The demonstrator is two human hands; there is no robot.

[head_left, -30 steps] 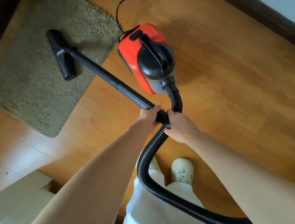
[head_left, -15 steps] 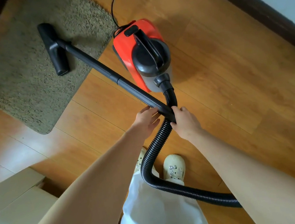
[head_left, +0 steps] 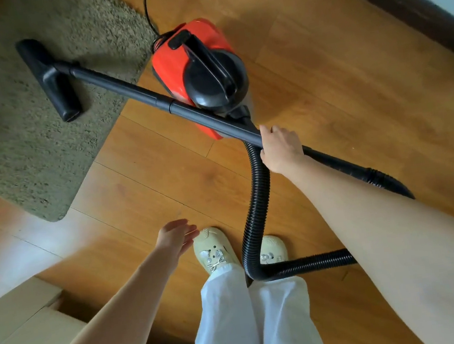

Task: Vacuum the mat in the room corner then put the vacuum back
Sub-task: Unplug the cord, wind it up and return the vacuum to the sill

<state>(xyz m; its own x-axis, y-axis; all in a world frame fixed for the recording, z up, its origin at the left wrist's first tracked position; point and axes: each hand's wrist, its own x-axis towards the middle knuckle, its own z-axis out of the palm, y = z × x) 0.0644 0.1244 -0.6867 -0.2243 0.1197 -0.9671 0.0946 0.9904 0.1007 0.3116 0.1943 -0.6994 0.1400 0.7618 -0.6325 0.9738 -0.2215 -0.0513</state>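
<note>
One head-worn view covers the scene, looking down past two bare forearms to a wooden floor [head_left: 323, 81]. The right hand [head_left: 281, 148] grasps the black vacuum wand [head_left: 131, 89] near its upper end, fingers curled over the tube and thumb underneath, at the spot where the wand meets the ribbed black hose [head_left: 258, 196]. The left hand [head_left: 175, 237] holds nothing; its fingers are released and spread loosely, palm turned inward, hanging just above the floor beside the left of two cream shoes [head_left: 215, 249]. From the right hand the wand slants up and to the left, crossing in front of the lower edge of the red canister vacuum [head_left: 174, 64], which sits on the bare floor just beside the mat's right edge. The wand ends in a black floor nozzle [head_left: 49, 79] that lies on the olive-green shaggy mat [head_left: 19, 144], which fills the upper left of the view by a dark skirting board. A black power cord [head_left: 149, 8] runs from the canister's back toward the top of the picture. The hose drops from the canister's front, loops down between the shoes, bends right behind the right forearm, and reappears as a black cuff [head_left: 367, 175] to the right of the wrist. White trouser legs [head_left: 253, 316] hang below, and a pale cream piece of furniture [head_left: 20, 331] fills the lower left corner.
</note>
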